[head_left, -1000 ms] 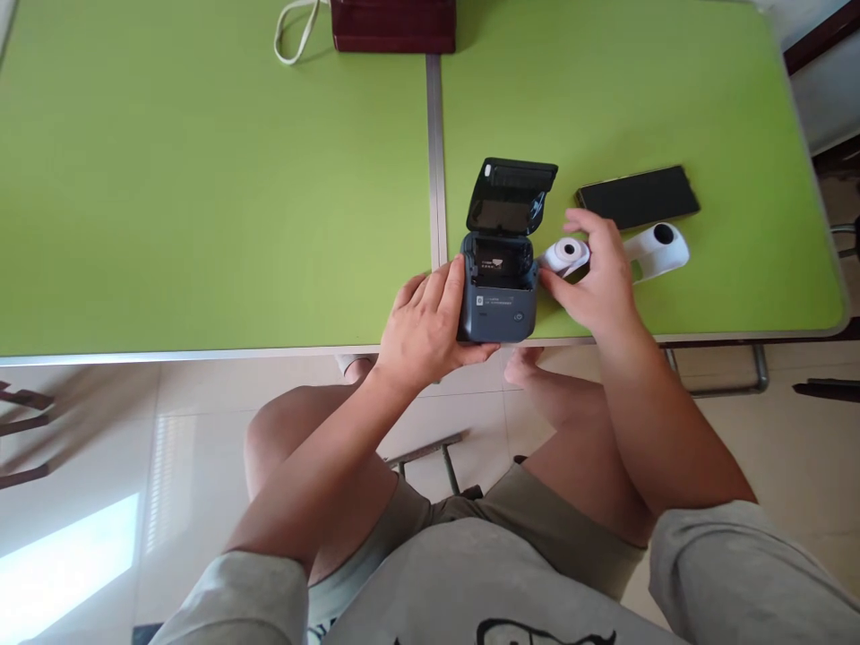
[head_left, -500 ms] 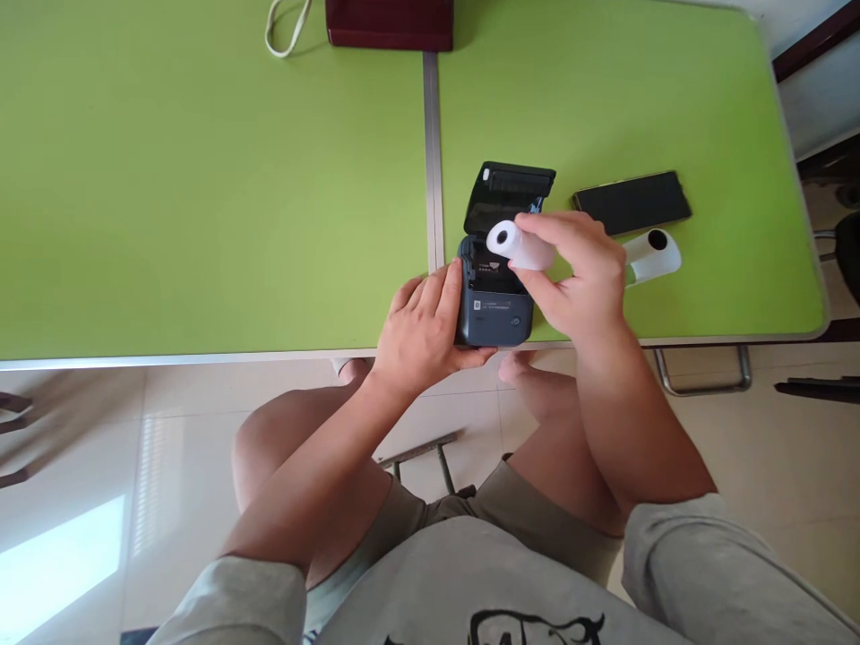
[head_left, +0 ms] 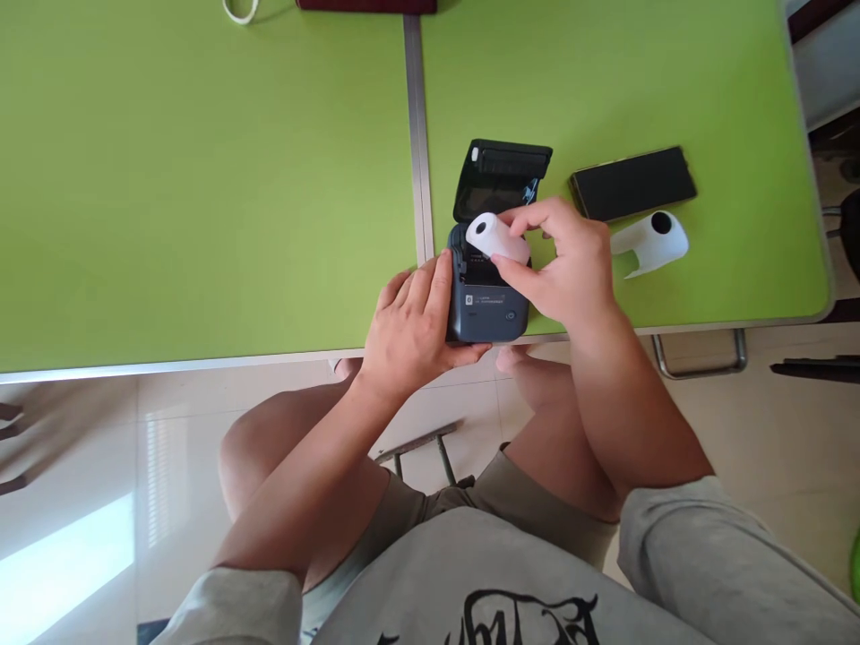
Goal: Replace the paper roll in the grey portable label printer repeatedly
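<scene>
A small dark label printer (head_left: 489,313) sits at the table's front edge with its lid (head_left: 503,177) swung up at the back. My left hand (head_left: 413,318) grips the printer's left side, its thumb along the front. Between the thumb and fingers of my right hand (head_left: 564,255) is a white paper roll (head_left: 494,236), tilted, its dark core hole facing left. The roll is over the printer's open compartment, partly inside its outline; how deep it sits I cannot tell. My right fingers cover the roll's right end.
A black phone (head_left: 635,184) lies to the right on the green table (head_left: 202,197). In front of it rests a white curled piece with a dark round spot (head_left: 651,244). A dark red box (head_left: 366,4) and a white cord loop (head_left: 240,11) are at the far edge of view.
My right hand has brought the paper roll slightly down and closer into the printer's compartment. The left hand keeps its hold on the printer. The whole view has shifted a little.
</scene>
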`<state>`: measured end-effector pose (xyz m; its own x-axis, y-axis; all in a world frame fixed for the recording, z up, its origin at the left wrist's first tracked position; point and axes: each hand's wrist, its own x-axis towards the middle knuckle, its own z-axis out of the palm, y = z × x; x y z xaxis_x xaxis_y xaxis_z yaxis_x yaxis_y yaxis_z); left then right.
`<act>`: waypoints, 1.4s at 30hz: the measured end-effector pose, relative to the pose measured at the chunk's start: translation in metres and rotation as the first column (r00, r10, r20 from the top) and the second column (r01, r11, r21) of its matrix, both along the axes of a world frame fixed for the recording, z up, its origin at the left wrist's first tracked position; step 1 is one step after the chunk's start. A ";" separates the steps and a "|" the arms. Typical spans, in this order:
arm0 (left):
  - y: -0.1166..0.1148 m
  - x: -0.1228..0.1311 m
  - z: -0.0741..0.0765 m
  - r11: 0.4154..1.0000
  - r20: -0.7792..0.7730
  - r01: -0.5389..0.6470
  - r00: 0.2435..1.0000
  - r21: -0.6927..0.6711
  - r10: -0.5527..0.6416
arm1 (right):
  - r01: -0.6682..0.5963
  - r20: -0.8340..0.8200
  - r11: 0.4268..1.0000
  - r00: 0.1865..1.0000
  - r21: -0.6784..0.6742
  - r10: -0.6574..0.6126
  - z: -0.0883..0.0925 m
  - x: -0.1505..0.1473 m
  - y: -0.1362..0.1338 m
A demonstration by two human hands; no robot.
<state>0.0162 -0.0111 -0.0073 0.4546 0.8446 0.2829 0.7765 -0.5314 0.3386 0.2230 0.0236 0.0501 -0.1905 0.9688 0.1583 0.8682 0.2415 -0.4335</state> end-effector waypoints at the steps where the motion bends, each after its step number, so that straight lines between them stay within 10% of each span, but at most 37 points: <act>1: 0.000 0.000 0.000 1.000 -0.003 0.004 1.000 -0.005 -0.004 | 0.015 0.010 1.000 1.000 0.013 -0.015 0.000 0.001 -0.002; 19: 0.001 0.000 -0.006 0.994 0.054 0.008 0.998 0.108 -0.013 | -0.083 -0.479 0.943 0.845 0.323 0.238 -0.034 0.014 0.019; 42: -0.002 -0.003 -0.005 0.991 0.024 0.050 0.998 0.128 -0.053 | -0.343 -0.380 0.877 0.803 0.336 0.459 -0.026 0.021 -0.010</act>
<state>0.0132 -0.0133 -0.0119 0.4874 0.7765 0.3994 0.7384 -0.6106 0.2862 0.2444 0.0132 0.0238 -0.4080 0.7406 0.5340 0.4035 0.6709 -0.6222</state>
